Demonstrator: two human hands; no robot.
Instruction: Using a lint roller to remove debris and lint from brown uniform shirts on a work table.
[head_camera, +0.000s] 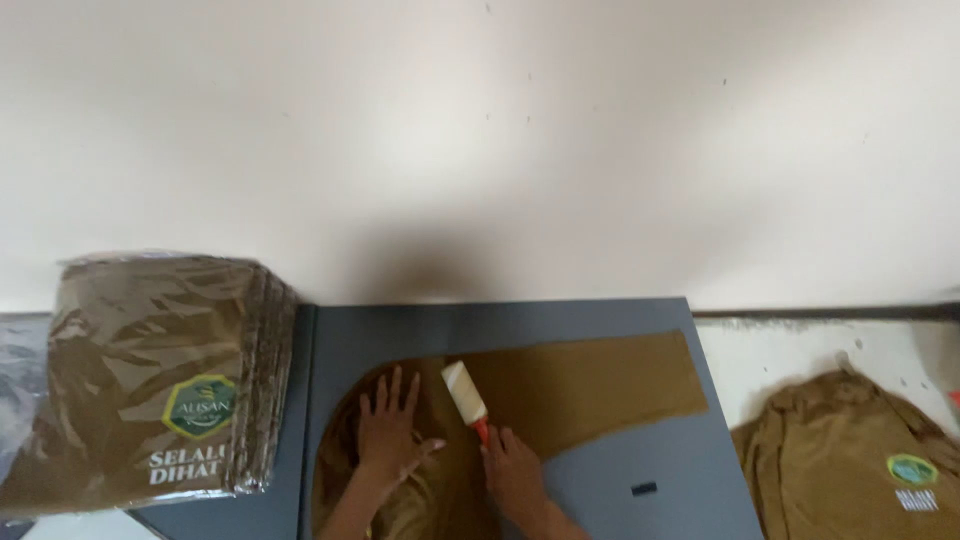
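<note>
A brown garment (580, 385) lies spread on a dark grey board (660, 470), one sleeve stretched out to the right. My left hand (390, 425) presses flat on the cloth, fingers apart. My right hand (512, 465) grips the red handle of a lint roller (466, 395), whose white roll rests on the garment just right of the left hand.
A stack of brown garments packed in clear plastic (150, 380) stands at the left, overlapping the board's edge. Another loose brown garment (860, 470) lies on the pale floor at the right. A small black object (645, 488) sits on the board. A pale wall rises behind.
</note>
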